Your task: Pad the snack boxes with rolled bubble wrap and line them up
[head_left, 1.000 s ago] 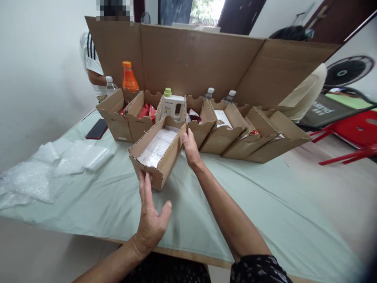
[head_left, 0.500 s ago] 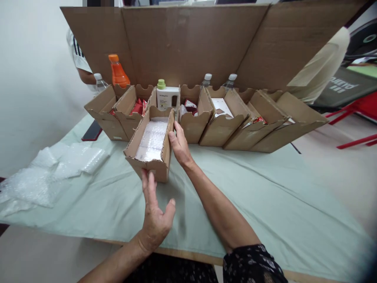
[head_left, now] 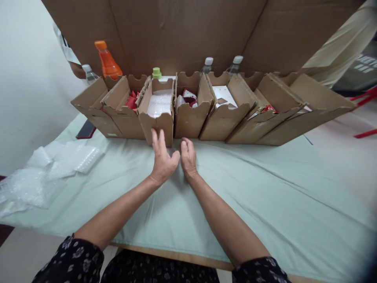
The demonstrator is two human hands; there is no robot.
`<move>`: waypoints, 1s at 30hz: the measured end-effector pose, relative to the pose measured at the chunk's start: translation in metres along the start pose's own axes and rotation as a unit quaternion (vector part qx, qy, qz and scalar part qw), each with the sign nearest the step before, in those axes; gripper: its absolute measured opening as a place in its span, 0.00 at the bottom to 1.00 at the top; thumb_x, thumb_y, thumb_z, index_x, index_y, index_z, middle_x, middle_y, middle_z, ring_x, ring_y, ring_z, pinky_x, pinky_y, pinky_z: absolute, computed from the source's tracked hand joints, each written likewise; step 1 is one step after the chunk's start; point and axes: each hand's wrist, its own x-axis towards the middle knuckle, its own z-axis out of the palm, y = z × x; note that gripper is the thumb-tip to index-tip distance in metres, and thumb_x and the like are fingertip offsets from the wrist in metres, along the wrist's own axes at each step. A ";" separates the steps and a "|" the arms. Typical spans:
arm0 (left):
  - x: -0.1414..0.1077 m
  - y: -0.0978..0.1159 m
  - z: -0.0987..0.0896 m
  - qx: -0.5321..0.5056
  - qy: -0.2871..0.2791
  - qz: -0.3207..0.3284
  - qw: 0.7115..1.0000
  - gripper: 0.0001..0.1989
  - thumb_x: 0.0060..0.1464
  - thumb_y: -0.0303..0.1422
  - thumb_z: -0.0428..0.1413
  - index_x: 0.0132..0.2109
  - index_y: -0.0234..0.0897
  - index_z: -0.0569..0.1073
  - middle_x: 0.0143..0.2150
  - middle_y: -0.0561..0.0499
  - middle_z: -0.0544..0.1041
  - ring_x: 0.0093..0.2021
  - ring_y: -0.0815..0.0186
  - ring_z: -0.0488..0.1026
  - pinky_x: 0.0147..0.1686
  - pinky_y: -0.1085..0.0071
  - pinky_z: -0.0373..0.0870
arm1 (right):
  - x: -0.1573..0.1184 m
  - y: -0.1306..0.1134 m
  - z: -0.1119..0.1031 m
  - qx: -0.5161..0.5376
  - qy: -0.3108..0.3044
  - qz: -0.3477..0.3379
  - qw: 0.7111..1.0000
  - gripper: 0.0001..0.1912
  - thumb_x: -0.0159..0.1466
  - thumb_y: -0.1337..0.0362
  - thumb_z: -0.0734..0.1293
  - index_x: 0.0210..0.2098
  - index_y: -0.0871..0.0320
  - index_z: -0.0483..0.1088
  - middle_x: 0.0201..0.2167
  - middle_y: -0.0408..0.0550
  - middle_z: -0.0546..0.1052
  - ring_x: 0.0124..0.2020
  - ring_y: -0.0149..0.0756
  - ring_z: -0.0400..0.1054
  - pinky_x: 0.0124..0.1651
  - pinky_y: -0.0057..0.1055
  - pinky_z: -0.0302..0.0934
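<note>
A narrow open cardboard box (head_left: pixel 143 122) stands in a gap of the row of similar boxes, its front jutting slightly toward me. In it lies something covered in bubble wrap (head_left: pixel 159 103). My left hand (head_left: pixel 163 160) has its fingertips against the box's front panel, fingers extended and thumb apart, gripping nothing. Just right of it is my right hand (head_left: pixel 189 157), low at the foot of the neighbouring box (head_left: pixel 190 124), slightly curved and holding nothing. Behind the wrapped contents shows a green cap (head_left: pixel 156 72) on a white container, mostly hidden.
Other boxes hold red packets (head_left: pixel 131 101) and a white carton (head_left: pixel 224 97). A large cardboard panel (head_left: pixel 188 35) rises behind, with an orange bottle (head_left: pixel 108 61) and clear bottles in front. Loose bubble wrap (head_left: pixel 44 173) and a phone (head_left: pixel 86 129) lie left on the green cloth (head_left: pixel 250 200).
The box with bubble wrap has moved away from me into the row between its neighbours. My right hand has left its side and come down beside my left, which has followed the box forward.
</note>
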 end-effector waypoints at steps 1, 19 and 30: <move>0.011 -0.006 0.006 0.001 0.006 0.007 1.000 0.46 0.54 0.26 0.57 0.76 0.40 0.47 0.81 0.38 0.31 0.80 0.49 0.32 0.75 0.44 0.43 | -0.001 0.000 0.000 0.000 0.000 0.001 1.000 0.29 0.69 0.39 0.57 0.55 0.54 0.70 0.57 0.57 0.75 0.60 0.46 0.68 0.68 0.48 0.58; -0.087 -0.020 -0.070 0.254 -0.308 0.069 0.914 0.29 0.64 0.39 0.56 0.70 0.40 0.67 0.76 0.39 0.60 0.77 0.47 0.53 0.74 0.43 0.48 | -0.009 -0.020 0.009 -0.003 -0.059 -0.026 0.998 0.15 0.67 0.50 0.64 0.45 0.52 0.74 0.43 0.51 0.81 0.45 0.45 0.74 0.54 0.45 0.68; -0.062 -0.033 -0.072 -0.065 -0.010 -0.164 0.984 0.22 0.64 0.41 0.54 0.62 0.39 0.72 0.63 0.39 0.75 0.64 0.50 0.73 0.66 0.47 0.67 | 0.085 -0.141 0.126 -0.193 -0.204 -0.144 0.949 0.19 0.63 0.68 0.66 0.53 0.53 0.76 0.33 0.46 0.80 0.37 0.43 0.74 0.50 0.45 0.69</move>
